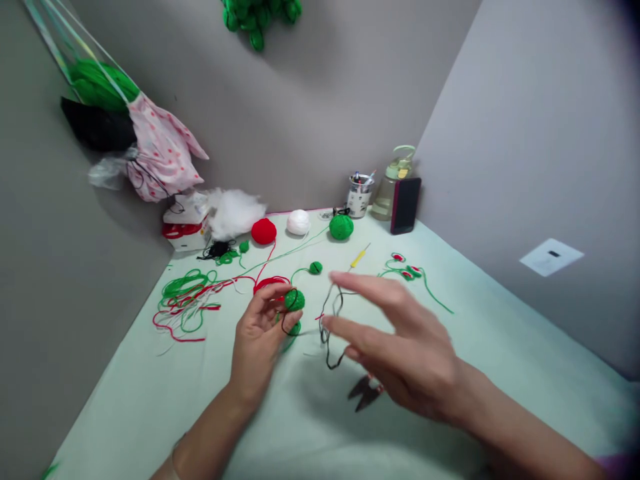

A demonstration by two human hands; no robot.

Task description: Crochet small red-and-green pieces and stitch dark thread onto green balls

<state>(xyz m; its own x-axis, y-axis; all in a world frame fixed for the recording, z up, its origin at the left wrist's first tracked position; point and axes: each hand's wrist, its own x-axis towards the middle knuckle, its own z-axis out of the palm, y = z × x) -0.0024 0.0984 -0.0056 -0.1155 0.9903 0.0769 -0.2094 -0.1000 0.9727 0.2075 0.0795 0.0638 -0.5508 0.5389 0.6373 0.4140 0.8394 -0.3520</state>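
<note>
My left hand point(260, 333) holds a small green crocheted ball point(295, 299) between thumb and fingertips, just above the table. A second small green piece point(295, 328) shows below it. A black thread point(333, 327) loops from the ball to my right hand point(395, 340), whose thumb and forefinger are spread apart, the thread hanging by their tips. Small dark snips point(365, 392) lie on the table under my right hand.
Pale green tabletop point(200, 400) in a grey walled corner. Red and green yarn tangle point(187, 303) at left; red point(263, 231), white point(299, 222) and green point(341, 227) yarn balls at back, with white stuffing point(233, 212), pen cup point(359, 195), bottle point(393, 183), phone point(405, 205). Yellow hook point(359, 257).
</note>
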